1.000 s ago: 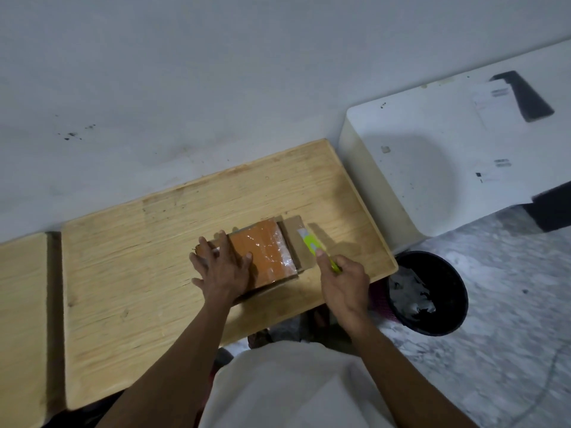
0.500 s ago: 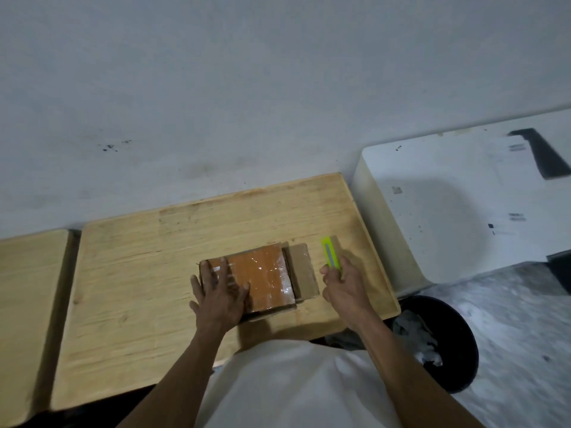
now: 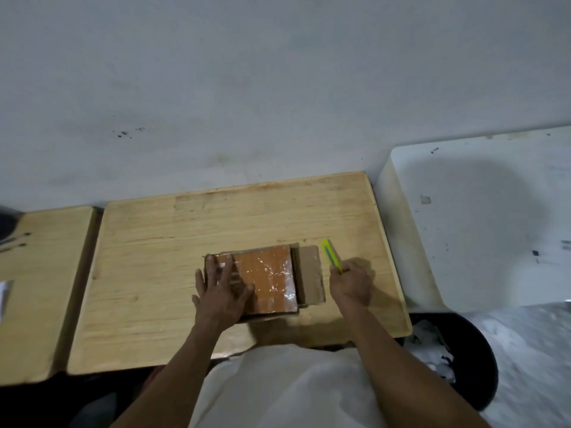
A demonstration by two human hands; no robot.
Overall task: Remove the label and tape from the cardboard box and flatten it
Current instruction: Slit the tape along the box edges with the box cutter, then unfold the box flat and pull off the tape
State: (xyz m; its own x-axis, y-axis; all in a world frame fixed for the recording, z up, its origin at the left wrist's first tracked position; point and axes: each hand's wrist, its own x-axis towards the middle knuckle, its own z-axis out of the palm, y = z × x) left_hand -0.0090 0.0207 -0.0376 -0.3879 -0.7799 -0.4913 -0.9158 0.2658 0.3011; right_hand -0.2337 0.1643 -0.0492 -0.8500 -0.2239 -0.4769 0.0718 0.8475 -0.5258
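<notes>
while held, box flap rightward

A single head-worn wide-angle view looks steeply down and forward over the person's own chest onto the wooden desk, at arm's reach. It faces the grey wall; the floor shows at lower right.

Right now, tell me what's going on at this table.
A person is working on a small cardboard box on a wooden table. The left hand lies flat on the box's glossy orange-taped top, holding it down. The right hand grips a yellow-green utility knife just right of the box's opened end flap. The box is not yet flattened, and tape still covers its top.
</notes>
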